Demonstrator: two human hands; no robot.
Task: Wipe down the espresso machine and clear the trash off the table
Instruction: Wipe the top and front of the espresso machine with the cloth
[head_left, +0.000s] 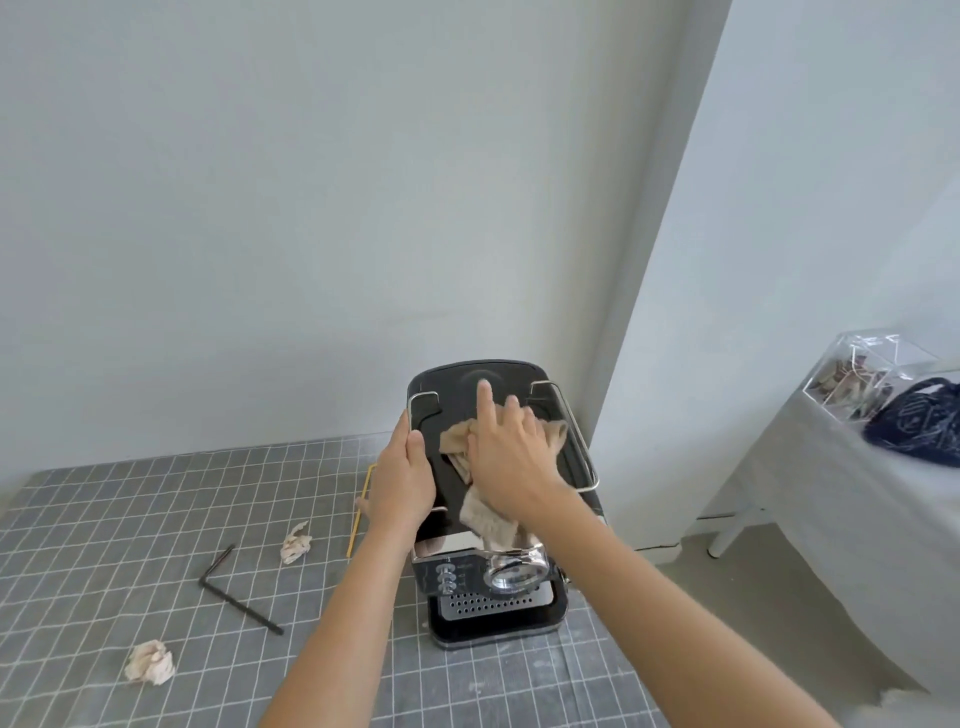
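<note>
Fingers (511, 415) of the right hand (511, 462) press flat on a beige cloth (488, 514) atop the espresso machine (493, 613); left hand (405, 473) grips its side. Wiping is under way (crumpled paper (150, 667) awaits, likely next).

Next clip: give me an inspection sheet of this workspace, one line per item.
Surface: table under grey grid cloth.
Job's things: espresso machine; beige cloth on its top.
Clutter: two crumpled papers, black bent straw, yellow straw.
Hands: left hand grips the machine's left edge; right hand presses the cloth, fingers straight.
Cables: nothing seen.
Surroundings: white wall; side table with clear box, dark bag.
</note>
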